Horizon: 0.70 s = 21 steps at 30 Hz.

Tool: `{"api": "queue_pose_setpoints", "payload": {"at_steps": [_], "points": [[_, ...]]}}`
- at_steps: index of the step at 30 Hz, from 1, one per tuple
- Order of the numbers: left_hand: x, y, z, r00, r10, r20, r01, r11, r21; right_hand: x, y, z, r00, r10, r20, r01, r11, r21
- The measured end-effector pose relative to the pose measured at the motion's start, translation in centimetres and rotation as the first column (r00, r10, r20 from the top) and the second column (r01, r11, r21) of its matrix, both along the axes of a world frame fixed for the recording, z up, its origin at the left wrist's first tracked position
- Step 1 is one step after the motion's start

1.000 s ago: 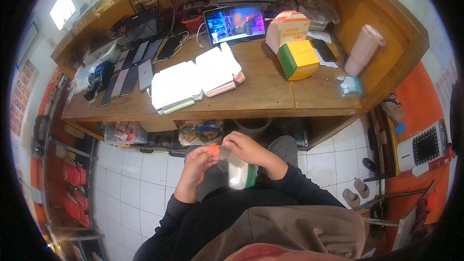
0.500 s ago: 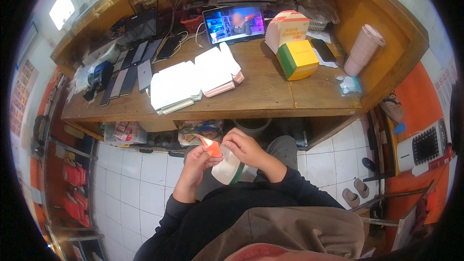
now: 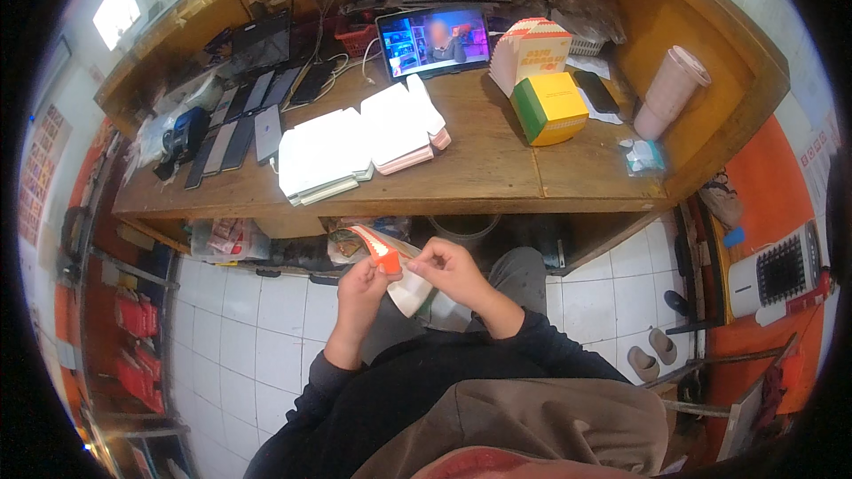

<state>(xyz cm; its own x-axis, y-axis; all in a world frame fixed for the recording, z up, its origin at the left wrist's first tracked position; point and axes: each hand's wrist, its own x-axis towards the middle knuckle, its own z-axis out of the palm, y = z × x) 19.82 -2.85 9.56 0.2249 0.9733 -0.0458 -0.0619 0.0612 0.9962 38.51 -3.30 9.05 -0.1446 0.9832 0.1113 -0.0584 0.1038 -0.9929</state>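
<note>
Above my lap I hold a partly folded cardboard food box (image 3: pixel 407 296), orange with a white zigzag trim on one flap and plain white on another panel. My left hand (image 3: pixel 361 289) pinches its orange end from the left. On the right side, the fingers of my right hand (image 3: pixel 451 268) are closed on the box's edge beside the orange flap. Up on the desk lie a stack of flat white box blanks (image 3: pixel 324 155) and a second stack with pinkish edges (image 3: pixel 401 129). A yellow and green box (image 3: pixel 555 108) stands folded in front of several nested cream and red boxes (image 3: pixel 532 53).
Several phones (image 3: pixel 222 137) lie at the desk's left. A tablet (image 3: pixel 435 42) playing video leans at the back. A pink tumbler (image 3: pixel 672 89) and a dark phone (image 3: pixel 595 91) are at the right. The wooden desk's front edge (image 3: pixel 497 205) runs just beyond my hands.
The box in my hands has turned and risen slightly, so its zigzag-trimmed flap shows longer and less green is visible. My right hand has shifted slightly; both hands keep their hold.
</note>
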Motion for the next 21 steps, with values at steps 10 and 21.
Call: {"api": "queue_pose_setpoints", "payload": {"at_steps": [10, 21], "points": [[2.5, -1.4, -0.4, 0.81, 0.321, -0.491, -0.053, 0.873, 0.484, -3.9, -1.3, -2.1, 0.94, -0.16, -0.302, 0.114, 0.98, -0.162], [-0.4, 0.0, -3.1, 0.978, 0.171, -0.118, -0.149, 0.973, 0.177, -3.6, -1.3, -2.6, 0.953, -0.234, 0.191, 0.163, 0.931, 0.327]]}}
